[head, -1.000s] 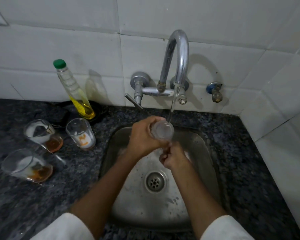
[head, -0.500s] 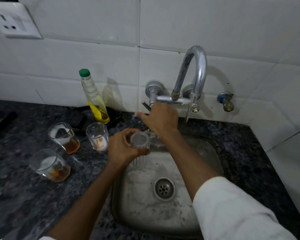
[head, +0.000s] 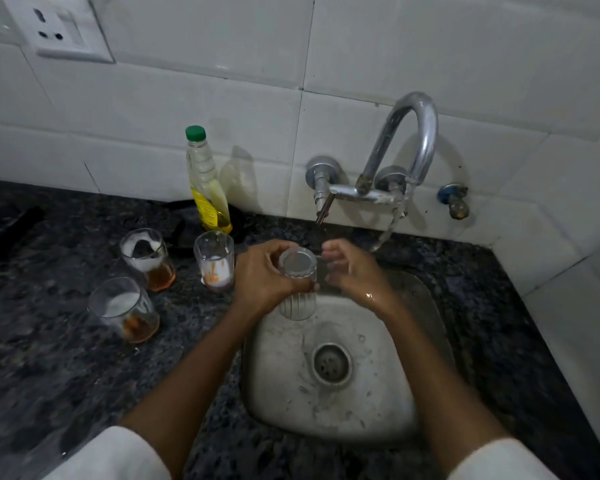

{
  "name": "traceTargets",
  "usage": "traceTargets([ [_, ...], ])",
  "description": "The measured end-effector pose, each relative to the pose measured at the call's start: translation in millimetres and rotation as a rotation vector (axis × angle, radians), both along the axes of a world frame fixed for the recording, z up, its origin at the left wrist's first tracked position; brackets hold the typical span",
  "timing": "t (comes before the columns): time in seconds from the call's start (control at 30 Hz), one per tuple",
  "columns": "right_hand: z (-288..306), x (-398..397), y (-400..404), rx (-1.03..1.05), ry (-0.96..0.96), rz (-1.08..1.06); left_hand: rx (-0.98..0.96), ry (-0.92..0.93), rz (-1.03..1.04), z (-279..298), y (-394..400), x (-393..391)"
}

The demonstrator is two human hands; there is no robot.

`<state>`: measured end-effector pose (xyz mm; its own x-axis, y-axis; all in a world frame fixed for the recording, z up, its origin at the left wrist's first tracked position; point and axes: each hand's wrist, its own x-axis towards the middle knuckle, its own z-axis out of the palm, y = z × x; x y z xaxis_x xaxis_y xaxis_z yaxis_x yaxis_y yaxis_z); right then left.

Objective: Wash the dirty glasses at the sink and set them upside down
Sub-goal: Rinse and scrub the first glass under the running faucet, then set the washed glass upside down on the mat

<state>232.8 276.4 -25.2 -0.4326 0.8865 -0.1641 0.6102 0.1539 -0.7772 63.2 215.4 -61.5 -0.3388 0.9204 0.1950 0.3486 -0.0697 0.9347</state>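
My left hand [head: 262, 277] grips a clear ribbed glass [head: 298, 284] upright over the back left corner of the steel sink [head: 426, 306]. My right hand [head: 355, 270] hovers wet just right of the glass, fingers apart, holding nothing. Three dirty glasses stand on the dark counter to the left: one with white residue [head: 214, 261] beside my left hand, one with foam and brown liquid [head: 148, 259] further left, and a third with brown dregs [head: 123, 310] nearer me. A thin stream still runs from the tap spout [head: 418, 140].
A green-capped bottle of yellow liquid [head: 207, 183] stands against the tiled wall behind the glasses. The tap lever [head: 324, 207] hangs left of the spout. A small valve [head: 456, 200] sits on the wall at the right. A wall socket [head: 61, 29] is at top left.
My right hand left the glass, reached to the tap lever, and has now dropped back beside the glass. My left hand carried the glass leftward out of the stream. The water flow has thinned.
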Motion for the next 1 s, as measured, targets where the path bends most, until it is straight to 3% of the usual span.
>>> traceTargets([
  [0.1, -11.3, 11.2, -37.3, -0.011, 0.139, 0.089, -0.008, 0.017, -0.056, 10.3, -7.4, 12.7],
  [0.2, -12.8, 10.4, -58.0, 0.138, 0.292, -0.053, -0.014, 0.077, -0.097, 26.0, -21.3, 29.9],
  [0.33, -12.3, 19.4, -71.2, 0.306, 0.237, -0.106, -0.071, 0.072, -0.162, 38.1, -40.0, 39.2],
  [0.43, -7.4, 24.0, -74.5, 0.317, 0.203, -0.11, -0.137, -0.077, -0.211, 54.2, -56.9, 30.6],
  [0.6, 18.8, 7.0, -83.4, 0.35, 0.153, -0.036, -0.159, -0.165, -0.082, 93.7, -101.5, -19.0],
  [0.8, 64.2, -77.8, -107.5, 0.384, 0.213, 0.116, -0.141, -0.162, 0.099, 115.0, -167.4, -105.8],
  [1.0, 75.8, -230.3, -135.3, 0.376, 0.261, 0.264, -0.149, -0.132, 0.323, 114.2, -230.9, -222.2],
])
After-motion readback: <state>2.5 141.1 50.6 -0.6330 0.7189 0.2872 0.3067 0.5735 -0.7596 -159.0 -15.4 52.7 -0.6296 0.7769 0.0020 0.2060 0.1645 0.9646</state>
